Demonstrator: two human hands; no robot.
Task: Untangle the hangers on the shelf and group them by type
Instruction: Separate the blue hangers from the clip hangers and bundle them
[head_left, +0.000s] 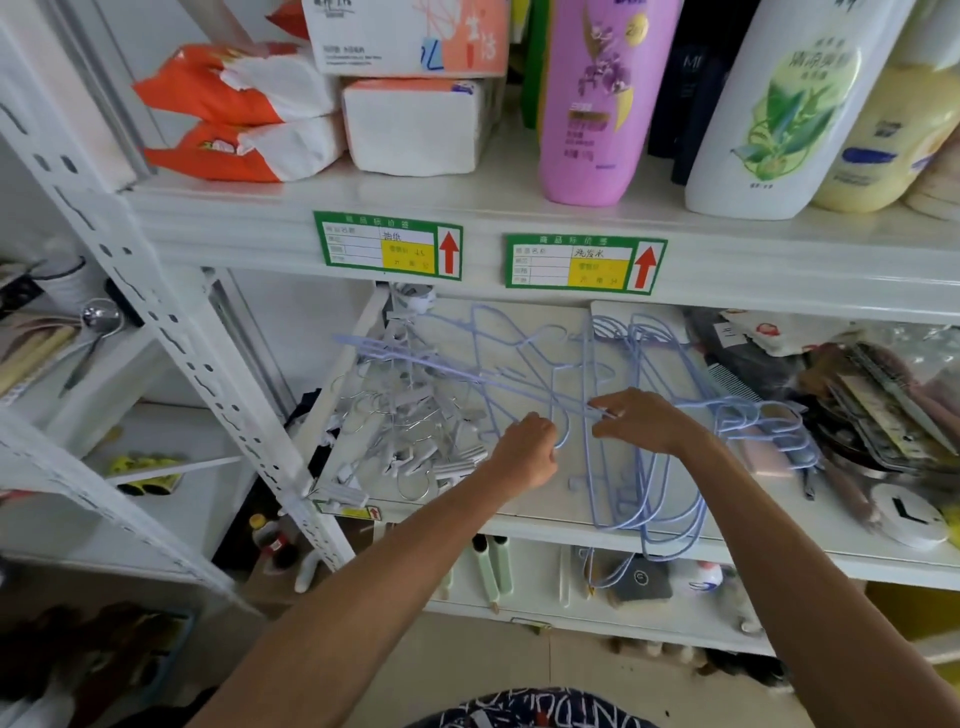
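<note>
On the white middle shelf (524, 499) lie light blue wire hangers. A tangled group of them (498, 358) spreads across the middle and back. A neater stack of blue hangers (660, 467) lies to the right, its ends hanging over the shelf's front edge. At the left sits a heap of white clip hangers with metal hooks (410, 436). My left hand (524, 451) grips the hook of a blue hanger. My right hand (641, 421) pinches a blue hanger wire between thumb and fingers, just right of the left hand.
Combs, brushes and packets (862, 395) crowd the shelf's right end. Above, the upper shelf carries tissue packs (249, 114) and large bottles (592, 98), with green price tags (387, 245) on its edge. A slanted perforated white post (171, 332) stands at the left.
</note>
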